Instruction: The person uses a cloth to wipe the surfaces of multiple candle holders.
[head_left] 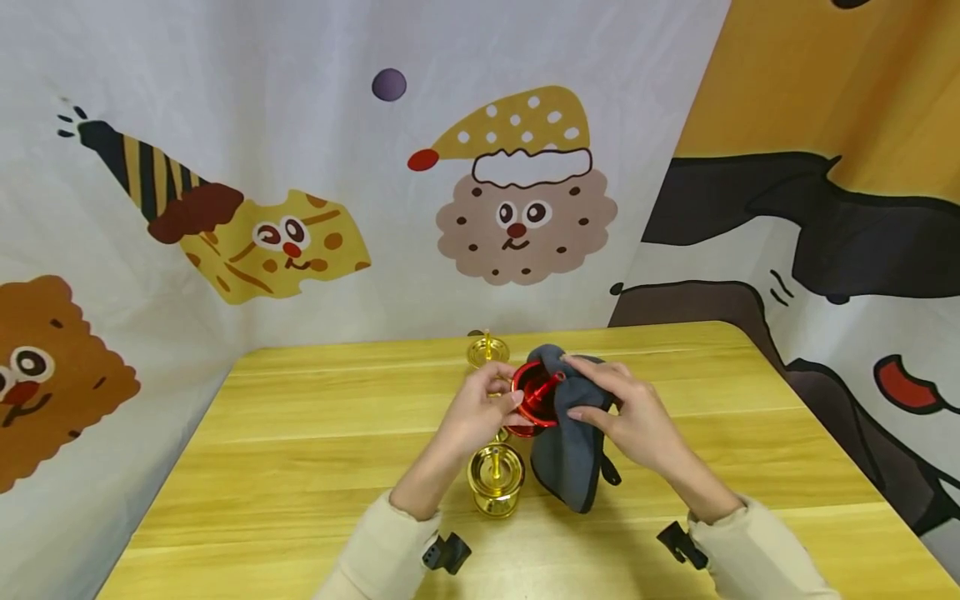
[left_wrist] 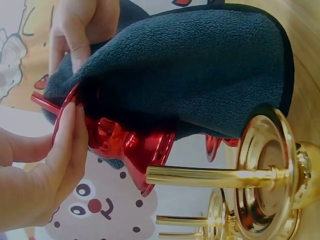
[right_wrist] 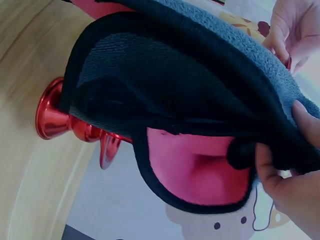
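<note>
My left hand pinches the rim of a shiny red candle holder, which is held up and tilted over the table. A thin red spike rises from its dish. In my right hand is a dark grey cleaning cloth with black edging, its thumb and fingers gripping a fold. The cloth lies against the holder's right side and hides part of it. Pink underside shows in the right wrist view, where the left fingers appear behind the cloth.
A gold candle holder stands in front of the left forearm, and another gold one near the table's back edge. A second red candle holder stands on the wooden table behind the cloth. A printed curtain hangs behind.
</note>
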